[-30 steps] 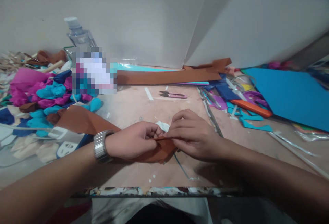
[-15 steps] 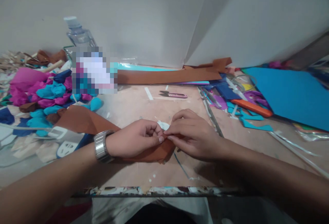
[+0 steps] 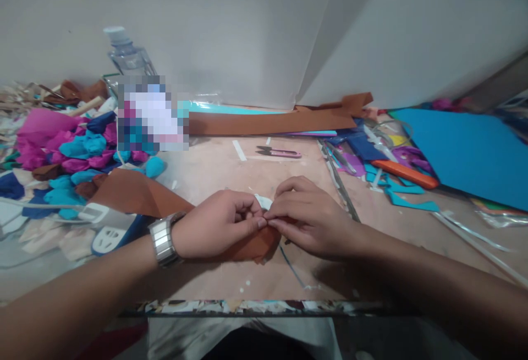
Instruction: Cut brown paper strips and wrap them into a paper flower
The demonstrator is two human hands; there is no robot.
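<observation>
A long brown strip [image 3: 247,245], paper or thin fabric, runs under my left wrist from the left side of the table to my fingertips. My left hand [image 3: 225,223], closed in a pinch, grips the strip's edge near its right end. Fingertips touching the left ones, my right hand [image 3: 311,218] pinches the same edge, its index finger and thumb pressed together. What lies right between the fingertips is hidden. Just behind the hands a small white piece [image 3: 263,201] shows on the table. Beyond them lie thread snips [image 3: 278,152] with pink handles.
Crumpled pink, blue and brown bundles [image 3: 82,148] crowd the left, beside a white power strip [image 3: 109,239]. A clear bottle [image 3: 130,54] stands behind. Along the back lies another brown strip [image 3: 268,123]. To the right are an orange cutter [image 3: 406,174] and a blue sheet [image 3: 466,151].
My left hand has shifted very slightly, its fingertips drawing closer against the right ones. My right hand stays nearly in place, and both keep pinching the brown strip.
</observation>
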